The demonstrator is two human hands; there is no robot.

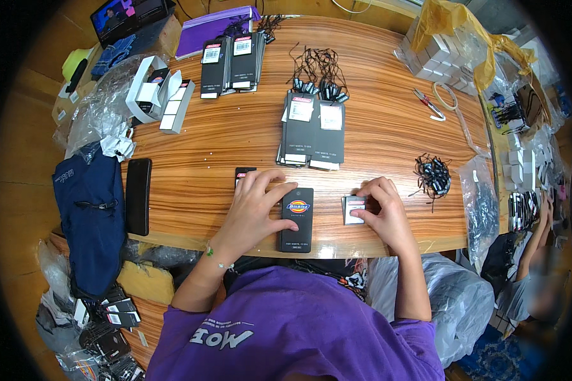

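Head view: my left hand point(255, 202) lies flat, fingers spread, pinning the black card tag point(297, 219) at the table point(375, 127) edge; my right hand point(380, 206) pinches a small grey label point(351, 209). A nudge could tip the overhanging tag off

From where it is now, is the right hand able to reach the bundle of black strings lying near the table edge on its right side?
Probably yes. The right hand rests on a small grey card, and only bare wooden table lies between it and the bundle of black strings.
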